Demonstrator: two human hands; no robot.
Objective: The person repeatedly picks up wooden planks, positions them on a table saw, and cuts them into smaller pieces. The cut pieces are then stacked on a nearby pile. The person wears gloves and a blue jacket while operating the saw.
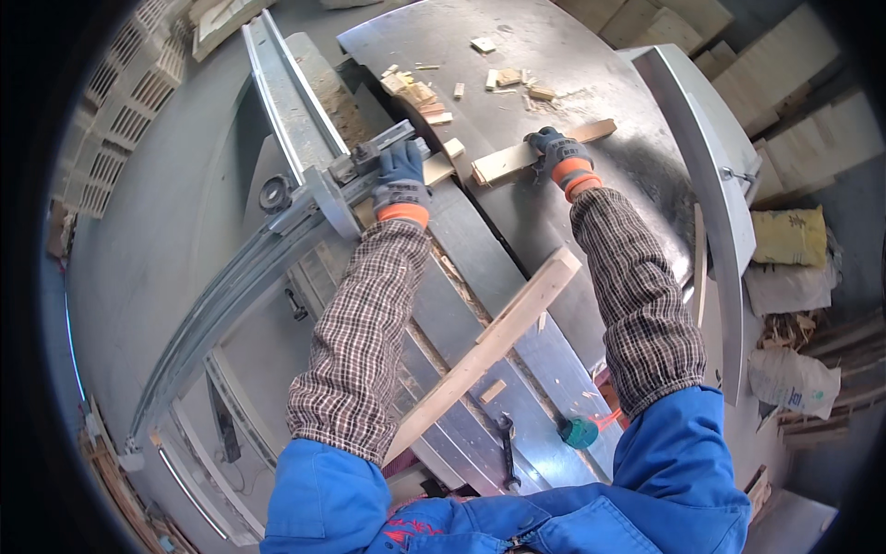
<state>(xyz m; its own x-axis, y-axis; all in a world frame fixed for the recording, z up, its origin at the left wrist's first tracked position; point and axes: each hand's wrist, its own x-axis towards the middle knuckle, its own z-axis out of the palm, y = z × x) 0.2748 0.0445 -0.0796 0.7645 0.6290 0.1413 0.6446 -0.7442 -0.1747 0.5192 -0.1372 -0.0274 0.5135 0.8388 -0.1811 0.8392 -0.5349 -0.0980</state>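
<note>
My left hand, in a grey glove with an orange cuff, is closed over a wooden strip lying beside the metal fence. The strip shows on both sides of the glove, and the fingertips rest at the fence. On the metal table, my right hand, gloved the same way, grips a pale wooden piece. This piece looks like strips laid together and reaches out past both sides of the hand; its underside is hidden. A small wood block sits between the hands.
Offcuts and sawdust lie beyond my hands. A long wooden bar slants across the nearer slotted table, by a wrench and a green round object. A grey metal guard rises at right; sacks stand beyond.
</note>
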